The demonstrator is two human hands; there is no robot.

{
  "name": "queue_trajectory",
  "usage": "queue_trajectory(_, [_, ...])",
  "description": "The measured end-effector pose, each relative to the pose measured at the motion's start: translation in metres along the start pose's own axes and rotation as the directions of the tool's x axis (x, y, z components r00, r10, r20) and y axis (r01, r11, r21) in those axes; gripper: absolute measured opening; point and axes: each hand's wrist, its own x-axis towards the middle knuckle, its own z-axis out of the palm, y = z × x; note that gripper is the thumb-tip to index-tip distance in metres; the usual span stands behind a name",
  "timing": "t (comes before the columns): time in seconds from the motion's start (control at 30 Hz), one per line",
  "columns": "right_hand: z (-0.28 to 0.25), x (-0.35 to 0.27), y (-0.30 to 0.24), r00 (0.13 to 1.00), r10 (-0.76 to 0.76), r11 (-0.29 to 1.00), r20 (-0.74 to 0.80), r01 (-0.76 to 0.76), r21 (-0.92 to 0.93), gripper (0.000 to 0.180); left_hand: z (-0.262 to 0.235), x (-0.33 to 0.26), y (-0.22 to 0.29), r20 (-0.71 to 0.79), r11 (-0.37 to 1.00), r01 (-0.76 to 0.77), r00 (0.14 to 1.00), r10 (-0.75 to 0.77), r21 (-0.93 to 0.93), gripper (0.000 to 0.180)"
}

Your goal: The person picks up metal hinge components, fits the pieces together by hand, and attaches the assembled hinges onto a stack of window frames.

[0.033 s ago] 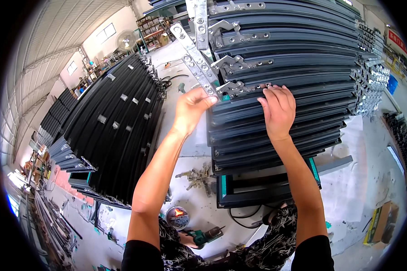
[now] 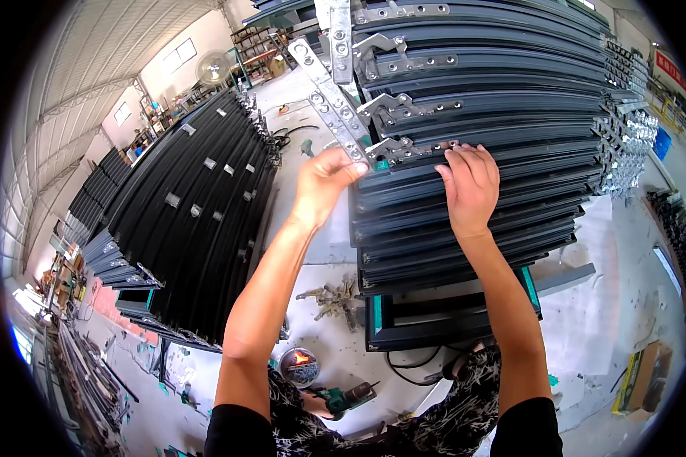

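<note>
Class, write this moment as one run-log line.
left hand: pinching lower end of slanted metal strip | right hand: at right end of hinge | beneath: stacked dark frames

Plain black sleeves (image 2: 527, 428), cut above the elbow; black bottoms (image 2: 465, 404), kinda leafy whitish print; left hand (image 2: 325, 184) and right hand (image 2: 472, 186) bare

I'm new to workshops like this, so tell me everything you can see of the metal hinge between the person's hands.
The metal hinge looks dull grey, with flat, angled arms and round holes or rivets. It lies along the left part of the stacked dark frames. At its left end, the left hand pinches a slanted silvery bar; whether bar and hinge are joined is unclear. The right hand has its fingertips at the hinge's right end, partly hiding it.
</note>
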Motion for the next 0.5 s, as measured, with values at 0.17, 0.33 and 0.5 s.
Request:
queue_trajectory(0.17, [0.002, -0.002, 0.004, 1.000, -0.021, 0.999, -0.009, 0.021, -0.043, 0.028, -0.006, 0.004, -0.007, 0.053, 0.999, 0.026, 0.998, -0.028, 0.033, 0.019])
queue_trajectory(0.33, [0.000, -0.006, 0.012, 0.998, -0.061, 0.997, 0.010, 0.062, -0.055, 0.027, -0.004, 0.009, 0.022, 0.087, 0.991, -0.046, 0.996, 0.035, 0.129, 0.026])
queue_trajectory(0.5, [0.003, -0.005, 0.008, 0.997, -0.071, 0.996, 0.010, 0.071, -0.047, 0.026, -0.015, 0.038, 0.072, -0.053, 0.971, -0.108, 0.994, 0.099, -0.215, 0.026])
